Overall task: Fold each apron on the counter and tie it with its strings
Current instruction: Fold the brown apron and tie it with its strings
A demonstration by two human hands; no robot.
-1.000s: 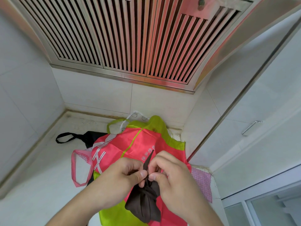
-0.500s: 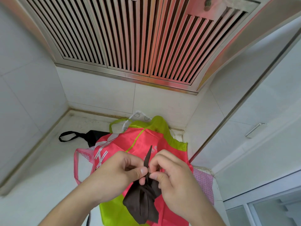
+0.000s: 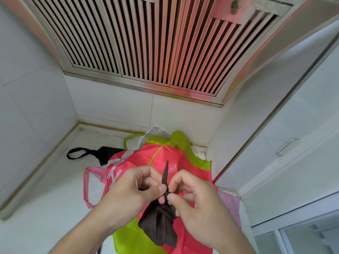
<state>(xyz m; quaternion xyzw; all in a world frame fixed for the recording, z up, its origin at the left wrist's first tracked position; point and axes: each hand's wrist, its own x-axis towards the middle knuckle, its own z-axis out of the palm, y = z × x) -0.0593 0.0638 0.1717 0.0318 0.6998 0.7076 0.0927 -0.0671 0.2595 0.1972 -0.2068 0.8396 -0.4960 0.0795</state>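
Head view: left hand [image 3: 134, 189] and right hand [image 3: 197, 200] both pinch the dark brown string [image 3: 165, 176] of a folded brown apron [image 3: 159, 226], held bundled just above the pile on the table [image 3: 45, 208], string end sticking up between the thumbs. Below it lie a red-and-green apron [image 3: 183, 162], a pink checked apron [image 3: 229, 202] at right, and a black apron [image 3: 102, 153] further back by the wall, all unfolded.

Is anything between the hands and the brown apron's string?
Nothing visible. The left hand and right hand both pinch the string directly, above the folded brown apron.
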